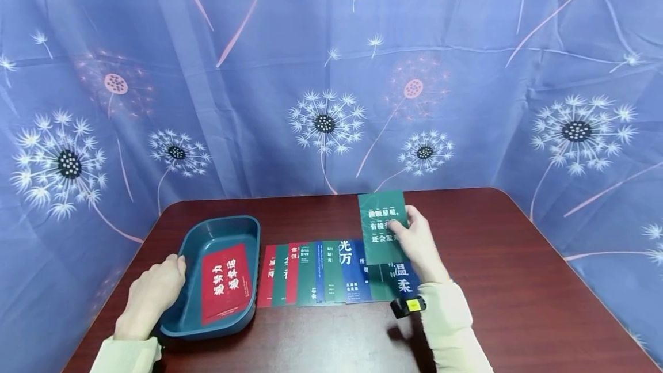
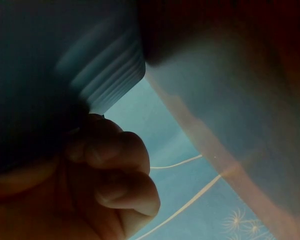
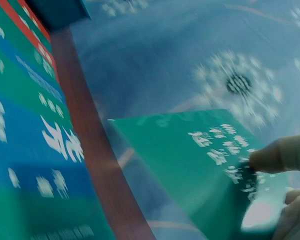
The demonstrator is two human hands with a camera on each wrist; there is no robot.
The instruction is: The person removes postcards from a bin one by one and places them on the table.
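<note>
My right hand (image 1: 422, 243) pinches a green card (image 1: 380, 252) with white lettering, thumb on its printed face. The card is raised above the right end of an overlapping row of red, green and blue cards, where a blue card (image 1: 406, 281) shows partly behind it. In the right wrist view the thumb (image 3: 277, 155) lies over the lettering of the green card. At the left, my left hand (image 1: 155, 289) grips the near-left rim of a teal plastic tray (image 1: 254, 298), its fingers (image 2: 132, 192) curled at the edge. A red card (image 1: 225, 281) lies inside the tray.
The row starts beside the tray with a red card (image 1: 266, 286) and runs right past a blue card (image 1: 354, 281). Everything stands on a dark red-brown wooden table (image 1: 518, 281). A blue dandelion-print curtain (image 1: 259, 102) hangs along its back and sides.
</note>
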